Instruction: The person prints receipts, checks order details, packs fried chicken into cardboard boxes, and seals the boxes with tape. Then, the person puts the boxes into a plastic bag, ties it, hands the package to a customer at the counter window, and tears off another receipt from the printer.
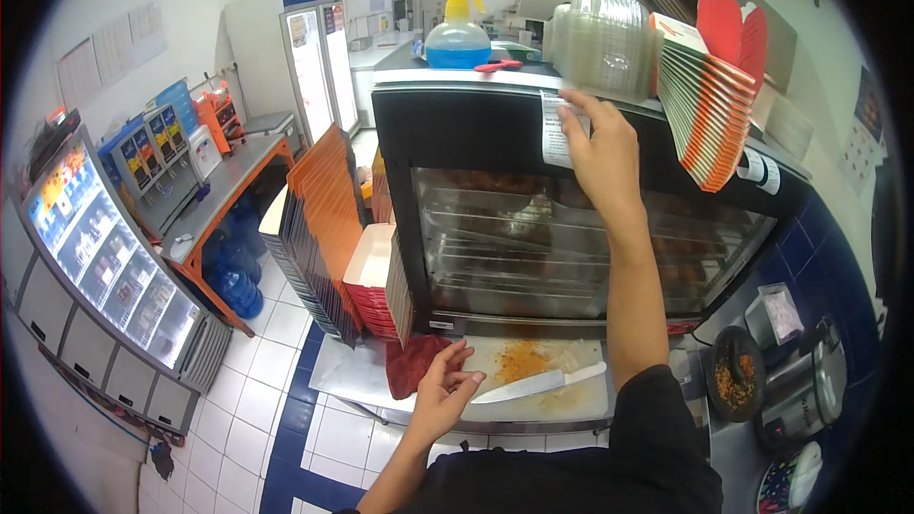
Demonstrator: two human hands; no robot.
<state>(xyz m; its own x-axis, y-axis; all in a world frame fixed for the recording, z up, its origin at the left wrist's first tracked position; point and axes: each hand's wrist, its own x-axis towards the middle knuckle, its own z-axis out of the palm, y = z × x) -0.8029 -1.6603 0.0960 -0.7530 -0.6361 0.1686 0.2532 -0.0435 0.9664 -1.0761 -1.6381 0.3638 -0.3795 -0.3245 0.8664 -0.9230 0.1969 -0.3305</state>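
Note:
My right hand (607, 148) is raised to the top of a black glass-fronted food warmer (476, 133). Its thumb and forefinger pinch the edge of a printed paper receipt (554, 138), which hangs against the warmer's dark upper front. Lower down, my left hand (442, 388) hovers over the counter's front edge, fingers loosely bent and apart, with nothing in it. Close beside it lie a dark red cloth (411, 368) and a white-handled knife (524, 386). The knife rests on a white cutting board (581, 400) smeared with orange crumbs.
A blue-filled spray bottle (458, 38), red scissors handles (498, 66) and stacked clear plastic lids (605, 43) stand on the warmer. Folded orange cartons (705, 114) lean over its right front. Stacked boxes (328, 219) crowd its left. A black mortar (736, 376) sits at right.

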